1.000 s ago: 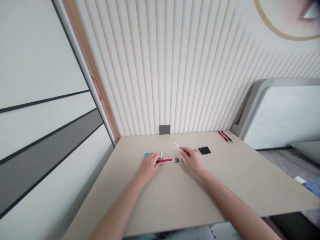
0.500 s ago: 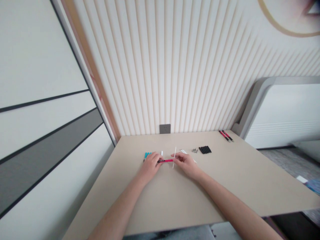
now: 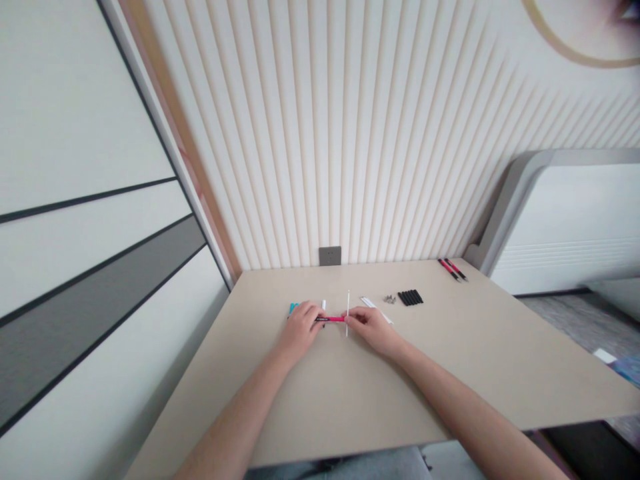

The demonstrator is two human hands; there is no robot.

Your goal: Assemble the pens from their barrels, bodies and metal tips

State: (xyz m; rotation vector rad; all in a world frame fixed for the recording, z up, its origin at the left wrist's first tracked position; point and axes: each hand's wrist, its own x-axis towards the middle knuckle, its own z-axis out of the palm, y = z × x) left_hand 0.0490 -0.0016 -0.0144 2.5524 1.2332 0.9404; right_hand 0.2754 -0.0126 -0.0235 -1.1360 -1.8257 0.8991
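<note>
The left forearm (image 3: 235,417) and right forearm (image 3: 465,407) are bare as far as anyone can see, both long and slim, narrowing to the wrists and to the left hand (image 3: 300,332) and right hand (image 3: 373,331). Low down, a strip of grey trousers (image 3: 360,467) shows.

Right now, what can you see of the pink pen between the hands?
The pink pen lies roughly level between the hands, its slim barrel looking like glossy plastic. Its dark left end disappears into the left hand. Its right end reaches the fingers of the right hand, beside a thin white rod. Whether it touches the table can't be told.
</note>
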